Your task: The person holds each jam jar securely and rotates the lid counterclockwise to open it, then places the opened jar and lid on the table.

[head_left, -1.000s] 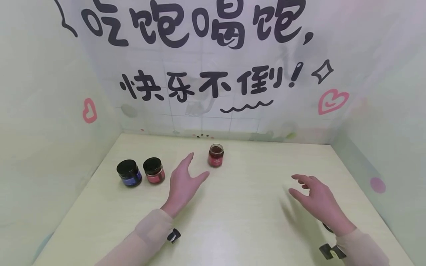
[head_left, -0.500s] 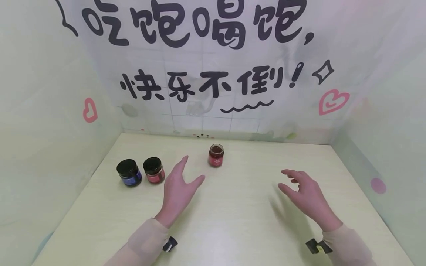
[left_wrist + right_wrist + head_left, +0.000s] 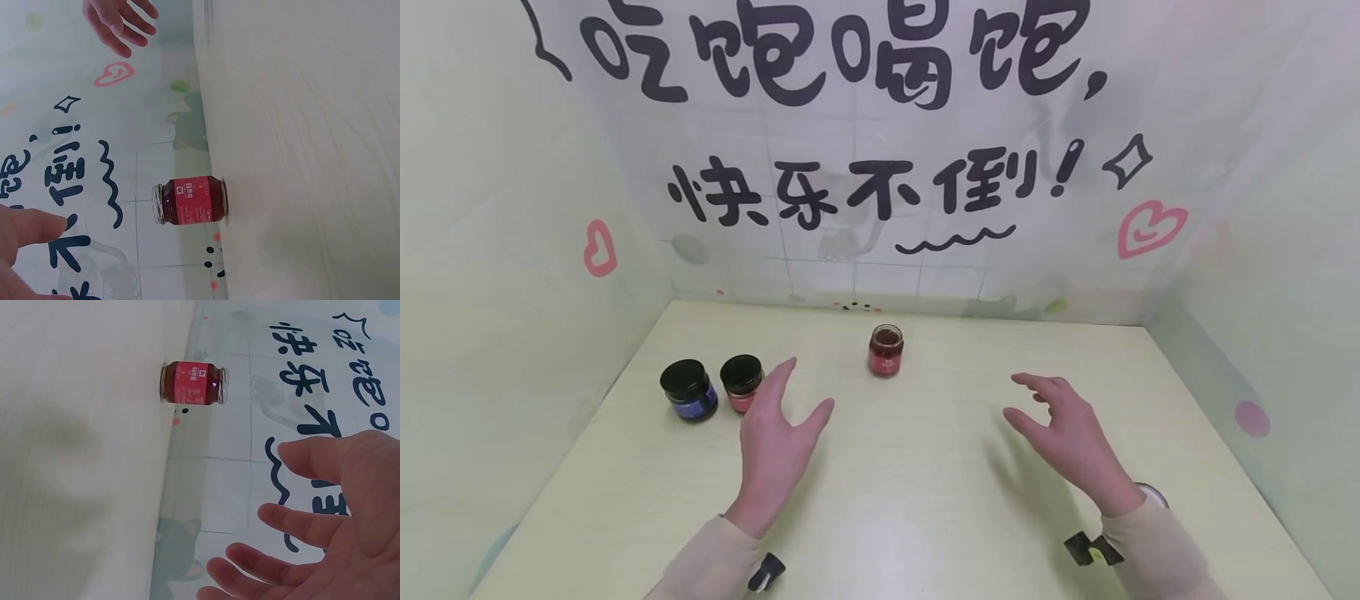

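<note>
A lidless glass jar (image 3: 886, 353) with a red label and dark reddish-brown contents stands upright near the back of the table. My left hand (image 3: 772, 446) is held over the table to the front left of it, thumb and fingers spread, holding nothing. Its fingers overlap a black-lidded jar with a red label (image 3: 741, 387) in the head view. To the right, my right hand (image 3: 1060, 433) hovers with fingers loosely bent and nothing in it. In the right wrist view its fingers (image 3: 300, 525) are spread apart.
A black-lidded jar with a blue label (image 3: 690, 392) stands at the left. Behind my right wrist shows a pale round thing with a dark rim (image 3: 1153, 493), mostly hidden. A printed back wall (image 3: 880, 275) and side walls enclose the table (image 3: 910, 500).
My left hand has drawn back left and toward me, away from the lidless jar. My right hand has moved left. The jars stay in place.
</note>
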